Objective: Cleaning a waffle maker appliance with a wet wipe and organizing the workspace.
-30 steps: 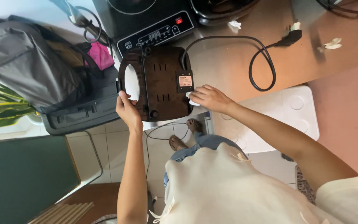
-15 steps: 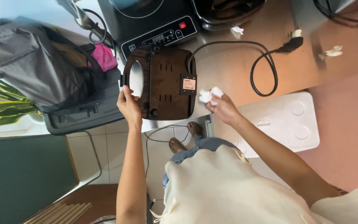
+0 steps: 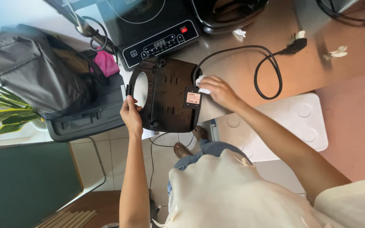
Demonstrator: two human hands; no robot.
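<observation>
Here, the black appliance [image 3: 167,95] lies underside up, handle pointing left.

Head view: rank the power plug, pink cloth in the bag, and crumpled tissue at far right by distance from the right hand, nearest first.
From the right hand:
1. Power plug, up and right on the counter.
2. Pink cloth, left, in the bag.
3. Crumpled tissue, far right on the counter.

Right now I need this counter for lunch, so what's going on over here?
A person has a dark brown appliance lying bottom-up at the counter's edge. Their left hand grips its looped handle end, while the right hand presses a white cloth against its side near the black power cord. A black induction cooktop sits just behind.
</observation>
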